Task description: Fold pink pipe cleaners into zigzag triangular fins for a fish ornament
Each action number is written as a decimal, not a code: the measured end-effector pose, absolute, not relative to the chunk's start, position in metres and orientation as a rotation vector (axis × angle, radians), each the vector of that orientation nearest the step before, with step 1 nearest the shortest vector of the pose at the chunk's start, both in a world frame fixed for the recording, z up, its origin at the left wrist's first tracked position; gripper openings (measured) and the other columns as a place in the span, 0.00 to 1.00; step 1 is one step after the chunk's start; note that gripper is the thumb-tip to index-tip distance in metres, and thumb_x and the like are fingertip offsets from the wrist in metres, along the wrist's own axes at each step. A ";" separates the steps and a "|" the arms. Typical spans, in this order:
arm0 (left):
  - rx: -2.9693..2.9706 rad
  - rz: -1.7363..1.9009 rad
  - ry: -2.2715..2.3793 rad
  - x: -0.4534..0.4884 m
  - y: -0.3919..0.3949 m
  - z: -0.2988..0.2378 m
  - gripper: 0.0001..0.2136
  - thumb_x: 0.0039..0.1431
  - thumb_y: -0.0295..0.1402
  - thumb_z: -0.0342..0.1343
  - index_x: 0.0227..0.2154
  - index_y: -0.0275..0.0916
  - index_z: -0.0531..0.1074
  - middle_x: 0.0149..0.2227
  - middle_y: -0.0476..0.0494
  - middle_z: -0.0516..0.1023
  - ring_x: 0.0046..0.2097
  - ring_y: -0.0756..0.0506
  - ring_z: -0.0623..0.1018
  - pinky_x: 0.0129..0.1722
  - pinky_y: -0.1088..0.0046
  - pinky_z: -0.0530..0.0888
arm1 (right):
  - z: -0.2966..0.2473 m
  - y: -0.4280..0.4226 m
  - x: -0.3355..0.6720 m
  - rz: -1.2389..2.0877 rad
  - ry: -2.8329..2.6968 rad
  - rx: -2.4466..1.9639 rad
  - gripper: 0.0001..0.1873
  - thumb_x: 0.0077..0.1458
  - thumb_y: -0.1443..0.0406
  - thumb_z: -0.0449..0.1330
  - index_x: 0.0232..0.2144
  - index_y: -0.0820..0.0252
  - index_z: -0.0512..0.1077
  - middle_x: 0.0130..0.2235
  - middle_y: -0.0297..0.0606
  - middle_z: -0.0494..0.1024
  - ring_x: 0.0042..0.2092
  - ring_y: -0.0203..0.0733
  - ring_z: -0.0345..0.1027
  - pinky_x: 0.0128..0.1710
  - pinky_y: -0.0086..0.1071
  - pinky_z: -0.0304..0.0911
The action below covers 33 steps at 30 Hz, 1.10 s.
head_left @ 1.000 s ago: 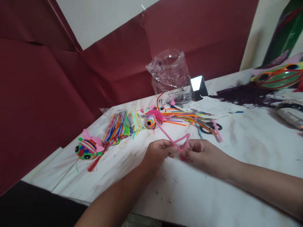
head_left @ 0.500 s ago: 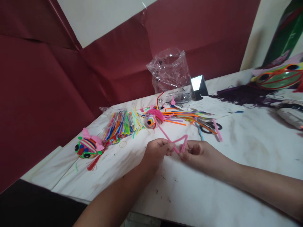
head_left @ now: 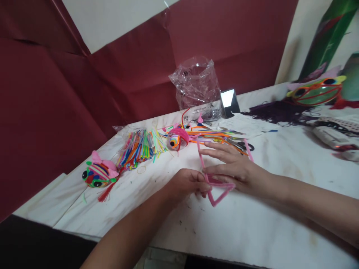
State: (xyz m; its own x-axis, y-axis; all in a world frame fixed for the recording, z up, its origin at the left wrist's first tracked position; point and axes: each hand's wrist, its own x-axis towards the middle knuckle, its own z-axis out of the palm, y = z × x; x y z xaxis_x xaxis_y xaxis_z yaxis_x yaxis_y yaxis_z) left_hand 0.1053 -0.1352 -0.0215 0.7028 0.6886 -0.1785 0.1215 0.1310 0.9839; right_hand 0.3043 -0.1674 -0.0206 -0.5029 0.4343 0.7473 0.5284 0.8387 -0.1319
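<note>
A pink pipe cleaner (head_left: 221,197), bent into a triangle with a long straight end, is pinched between the thumb and fingers of my left hand (head_left: 193,183). My right hand (head_left: 235,168) is just to the right, its fingers stretched out and apart behind the pipe cleaner. Whether those fingers touch it I cannot tell. Beyond my hands lies a clear ball with a pink band and a striped eye (head_left: 177,139). A finished-looking fish craft (head_left: 100,172) with black eyes, pink fins and a red tassel sits at the left.
Colourful pipe cleaners (head_left: 138,149) lie bundled in plastic behind my hands. Black-handled scissors (head_left: 246,146) rest among loose strips. Farther back are a clear plastic bag (head_left: 196,84), a phone-like device (head_left: 230,103), purple threads (head_left: 269,112), another fish craft (head_left: 316,92) and a glue gun (head_left: 333,137).
My right hand has let go of the pink pipe cleaner's bent part and spread its fingers. The bent triangle now hangs lower and points toward me. The view has shifted slightly right.
</note>
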 end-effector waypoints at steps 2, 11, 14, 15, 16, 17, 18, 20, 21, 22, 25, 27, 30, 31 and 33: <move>1.400 0.471 0.701 0.105 -0.136 -0.022 0.09 0.38 0.33 0.63 0.17 0.34 0.71 0.16 0.50 0.70 0.18 0.55 0.63 0.20 0.77 0.56 | -0.022 -0.166 0.303 -0.092 -2.201 -0.686 0.08 0.56 0.65 0.53 0.34 0.56 0.73 0.47 0.42 0.74 0.54 0.46 0.60 0.54 0.46 0.50; 1.356 0.746 0.687 0.109 -0.139 -0.023 0.09 0.42 0.33 0.61 0.18 0.34 0.69 0.17 0.49 0.71 0.20 0.54 0.65 0.23 0.76 0.60 | -0.023 -0.183 0.285 0.719 -1.899 -1.019 0.08 0.54 0.64 0.54 0.27 0.60 0.71 0.29 0.37 0.77 0.30 0.36 0.69 0.30 0.26 0.61; 1.334 0.857 0.678 0.110 -0.141 -0.023 0.08 0.44 0.32 0.59 0.18 0.34 0.68 0.14 0.52 0.67 0.20 0.54 0.64 0.24 0.76 0.60 | -0.022 -0.185 0.278 1.027 -1.698 -1.067 0.09 0.52 0.62 0.55 0.26 0.61 0.72 0.25 0.34 0.74 0.26 0.32 0.64 0.24 0.24 0.58; 1.322 0.887 0.680 0.111 -0.142 -0.023 0.08 0.44 0.32 0.59 0.18 0.34 0.67 0.14 0.52 0.66 0.20 0.54 0.64 0.24 0.76 0.60 | -0.023 -0.185 0.276 1.098 -1.646 -1.073 0.09 0.51 0.62 0.56 0.26 0.62 0.72 0.23 0.32 0.72 0.23 0.30 0.61 0.22 0.24 0.55; 1.309 0.912 0.684 0.111 -0.143 -0.022 0.08 0.44 0.32 0.59 0.18 0.34 0.67 0.14 0.52 0.66 0.20 0.54 0.64 0.24 0.76 0.60 | -0.023 -0.185 0.274 1.154 -1.600 -1.083 0.09 0.51 0.62 0.56 0.26 0.62 0.72 0.22 0.31 0.70 0.22 0.29 0.57 0.20 0.23 0.52; 1.297 0.935 0.691 0.112 -0.143 -0.021 0.08 0.44 0.32 0.59 0.18 0.34 0.67 0.14 0.52 0.66 0.20 0.54 0.64 0.24 0.76 0.59 | -0.023 -0.185 0.273 1.197 -1.561 -1.095 0.09 0.50 0.62 0.57 0.25 0.63 0.72 0.21 0.30 0.68 0.21 0.28 0.54 0.19 0.23 0.49; 1.286 0.958 0.700 0.112 -0.144 -0.020 0.08 0.44 0.32 0.59 0.18 0.34 0.67 0.14 0.52 0.67 0.20 0.54 0.64 0.24 0.76 0.59 | -0.024 -0.185 0.272 1.223 -1.524 -1.108 0.09 0.49 0.62 0.57 0.24 0.63 0.71 0.20 0.29 0.66 0.20 0.28 0.52 0.19 0.23 0.47; 1.271 1.001 0.717 0.112 -0.145 -0.018 0.07 0.43 0.31 0.59 0.18 0.34 0.67 0.15 0.52 0.67 0.20 0.53 0.64 0.24 0.75 0.59 | -0.024 -0.185 0.271 1.229 -1.466 -1.135 0.08 0.46 0.63 0.58 0.21 0.62 0.69 0.18 0.28 0.64 0.20 0.27 0.50 0.19 0.23 0.46; 1.269 1.017 0.728 0.113 -0.145 -0.018 0.06 0.43 0.30 0.58 0.18 0.34 0.68 0.15 0.52 0.67 0.21 0.53 0.64 0.25 0.75 0.59 | -0.025 -0.185 0.270 1.220 -1.449 -1.145 0.08 0.45 0.64 0.58 0.20 0.62 0.68 0.18 0.27 0.64 0.20 0.28 0.51 0.19 0.23 0.46; 1.270 1.033 0.740 0.113 -0.145 -0.017 0.06 0.43 0.30 0.58 0.18 0.34 0.68 0.15 0.52 0.67 0.21 0.53 0.64 0.25 0.75 0.60 | -0.025 -0.185 0.270 1.211 -1.442 -1.148 0.07 0.45 0.65 0.58 0.19 0.62 0.67 0.19 0.27 0.64 0.21 0.28 0.51 0.20 0.23 0.46; 1.269 1.058 0.745 0.114 -0.146 -0.018 0.05 0.44 0.29 0.57 0.18 0.34 0.68 0.15 0.52 0.66 0.21 0.53 0.64 0.25 0.75 0.59 | -0.025 -0.186 0.269 1.193 -1.445 -1.146 0.05 0.45 0.67 0.56 0.20 0.61 0.67 0.21 0.28 0.65 0.23 0.29 0.53 0.22 0.24 0.48; 1.258 1.073 0.720 0.114 -0.147 -0.019 0.06 0.45 0.29 0.57 0.18 0.35 0.66 0.15 0.53 0.66 0.21 0.53 0.64 0.26 0.75 0.59 | -0.025 -0.187 0.268 1.192 -1.438 -1.156 0.05 0.45 0.67 0.56 0.20 0.61 0.67 0.20 0.28 0.64 0.22 0.29 0.52 0.21 0.24 0.47; 1.238 1.110 0.700 0.115 -0.148 -0.020 0.07 0.45 0.29 0.56 0.18 0.36 0.64 0.14 0.54 0.64 0.21 0.54 0.63 0.26 0.75 0.59 | -0.026 -0.190 0.265 1.195 -1.433 -1.152 0.05 0.46 0.65 0.55 0.22 0.61 0.68 0.21 0.29 0.65 0.22 0.29 0.51 0.21 0.24 0.46; 1.236 1.124 0.707 0.115 -0.148 -0.020 0.07 0.46 0.29 0.56 0.18 0.36 0.64 0.14 0.54 0.64 0.21 0.54 0.63 0.26 0.75 0.59 | -0.026 -0.191 0.264 1.184 -1.443 -1.149 0.06 0.47 0.64 0.55 0.24 0.61 0.68 0.22 0.29 0.65 0.23 0.30 0.51 0.21 0.25 0.46; 1.248 1.148 0.734 0.115 -0.148 -0.020 0.07 0.46 0.29 0.55 0.18 0.36 0.64 0.15 0.54 0.65 0.21 0.54 0.63 0.26 0.75 0.59 | -0.028 -0.191 0.262 1.151 -1.466 -1.163 0.08 0.48 0.61 0.56 0.26 0.61 0.70 0.21 0.29 0.64 0.23 0.30 0.49 0.21 0.25 0.45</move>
State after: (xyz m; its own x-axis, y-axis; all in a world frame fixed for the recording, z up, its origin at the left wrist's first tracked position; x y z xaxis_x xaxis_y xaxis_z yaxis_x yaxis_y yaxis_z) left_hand 0.1150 -0.1479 -0.0201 0.3073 0.9394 0.1519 -0.2559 -0.0721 0.9640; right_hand 0.2622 -0.1915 -0.0278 -0.1421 0.9847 0.1009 0.1356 0.1203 -0.9834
